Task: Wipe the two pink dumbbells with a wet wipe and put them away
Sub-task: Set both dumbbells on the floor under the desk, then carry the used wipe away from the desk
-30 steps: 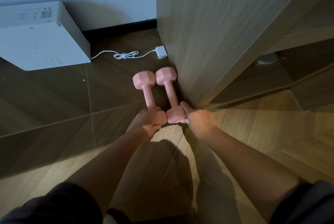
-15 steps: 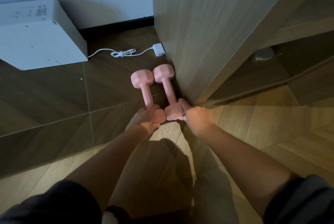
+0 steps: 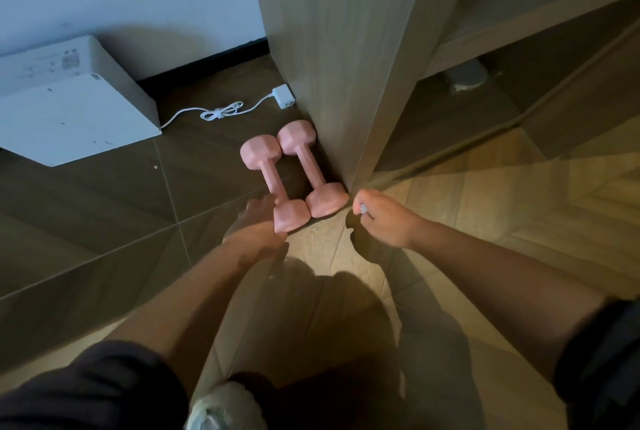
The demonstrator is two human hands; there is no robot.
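Lower centre: left hand [image 3: 258,227], blurred, against the near head of the left dumbbell [image 3: 275,183]; grip impossible to tell. Right hand [image 3: 384,220] just clear of the right dumbbell [image 3: 313,169], grip pinching a pale scrap [image 3: 363,209], perhaps the wipe. Dumbbells lie side by side on the floor [image 3: 104,221] against the cabinet panel [image 3: 329,48]. Likely heavy, rigid, smooth: take by the handle.
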